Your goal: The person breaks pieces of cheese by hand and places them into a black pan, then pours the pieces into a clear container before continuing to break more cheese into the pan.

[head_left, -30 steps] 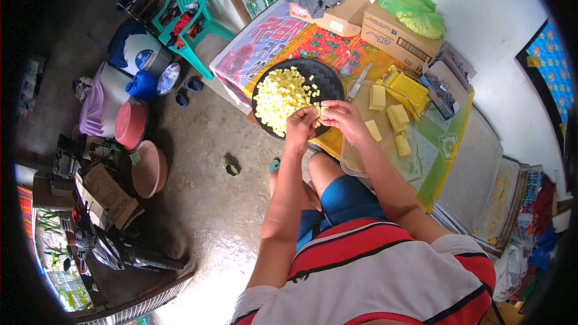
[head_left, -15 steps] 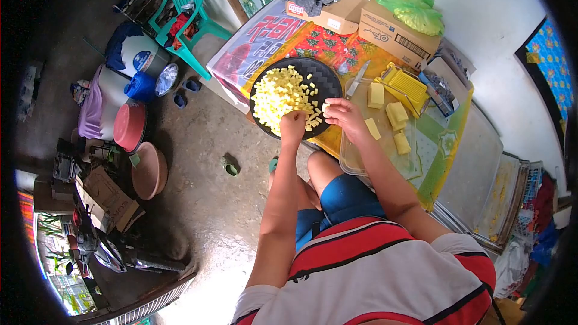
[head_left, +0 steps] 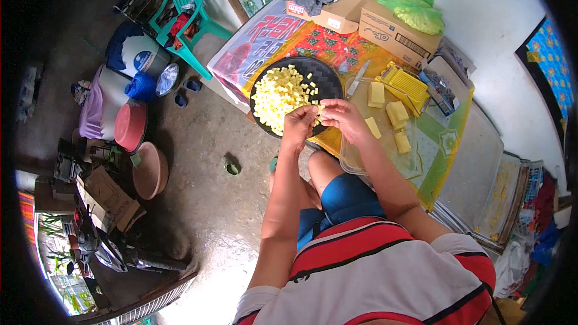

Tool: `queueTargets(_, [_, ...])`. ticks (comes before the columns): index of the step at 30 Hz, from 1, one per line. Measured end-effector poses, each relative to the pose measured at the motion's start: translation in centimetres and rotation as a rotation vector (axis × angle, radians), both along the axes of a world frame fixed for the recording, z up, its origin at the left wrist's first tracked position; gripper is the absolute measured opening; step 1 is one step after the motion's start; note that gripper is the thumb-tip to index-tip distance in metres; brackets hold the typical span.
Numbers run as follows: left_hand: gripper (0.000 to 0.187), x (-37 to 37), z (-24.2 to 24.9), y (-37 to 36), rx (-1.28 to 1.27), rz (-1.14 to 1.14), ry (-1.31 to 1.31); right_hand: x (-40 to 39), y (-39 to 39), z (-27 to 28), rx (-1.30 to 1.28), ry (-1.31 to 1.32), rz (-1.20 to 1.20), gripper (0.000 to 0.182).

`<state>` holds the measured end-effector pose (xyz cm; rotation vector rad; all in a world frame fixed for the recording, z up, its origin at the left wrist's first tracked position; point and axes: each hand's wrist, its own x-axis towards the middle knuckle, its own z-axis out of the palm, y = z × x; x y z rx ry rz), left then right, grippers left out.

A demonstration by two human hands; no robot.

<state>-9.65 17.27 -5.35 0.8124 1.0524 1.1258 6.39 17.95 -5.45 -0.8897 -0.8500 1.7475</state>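
My left hand (head_left: 300, 124) is closed in a pinch over the near right edge of a round black tray (head_left: 329, 78). My right hand (head_left: 342, 119) meets it there, its fingers closed on a small yellow piece (head_left: 320, 108). The fingertips of both hands come together at this piece; whether the left also grips it is hard to see. A heap of small pale yellow cubes (head_left: 278, 95) covers the tray's left side. Right of my hands, several larger yellow blocks (head_left: 397, 114) and a thin yellow slab (head_left: 372, 127) lie on a clear plastic board or lid (head_left: 355, 155).
A knife (head_left: 359, 77) lies beside the tray. Behind the blocks are a yellow slotted rack (head_left: 401, 87) and a blue box (head_left: 438, 93). Cardboard boxes (head_left: 391, 31) with a green plastic bag (head_left: 409, 9) stand at the table's back. A green chair (head_left: 191, 21) is off to the left.
My left hand has lifted slightly from the cubes and moved right. My right hand has shifted a little left with its piece, so the two hands now meet.
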Motion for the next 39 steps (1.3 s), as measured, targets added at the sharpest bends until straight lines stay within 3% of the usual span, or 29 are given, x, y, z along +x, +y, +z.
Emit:
queueTargets(8, [0.014, -0.2, -0.3, 0.1, -0.097, 0.092, -0.207, 0.0, 0.0, 0.1, -0.027, 0.071, 0.008, 0.032])
queueTargets(11, [0.016, -0.6, -0.8, 0.4, -0.091, 0.159, -0.118, 0.1, 0.2, -0.1, -0.042, 0.105, 0.005, 0.033])
queueTargets(17, [0.019, -1.2, -5.6, 1.8, 0.081, 0.196, 0.374, 0.5, 0.7, -0.8, -0.021, 0.116, 0.02, 0.034])
queueTargets(20, [0.022, -1.4, -7.1, 2.1, 0.056, 0.231, 0.393, 0.4, 1.1, -1.3, -0.004, 0.044, -0.041, 0.032])
queueTargets(23, [0.024, -1.1, -4.7, 1.5, -0.065, 0.26, 0.37, 0.2, 1.7, -2.4, 0.023, -0.056, -0.066, 0.027])
queueTargets(26, [0.023, -1.5, -4.3, 1.2, -0.029, 0.286, 0.31, -0.4, 2.7, -4.2, 0.141, -0.257, -0.05, 0.023])
queueTargets(32, [0.021, -1.8, -3.0, -0.5, -0.101, 0.275, 0.19, -2.1, 3.5, -4.7, 0.152, -0.461, -0.015, 0.027])
queueTargets(35, [0.02, -1.5, -3.2, -1.1, -0.108, 0.236, 0.171, -2.0, 3.2, -5.1, 0.42, -0.559, -0.086, 0.028])
queueTargets(39, [0.021, -0.9, -3.0, -1.6, -0.11, 0.211, 0.117, 0.4, 1.3, -3.6, 0.55, -0.775, -0.215, 0.023])
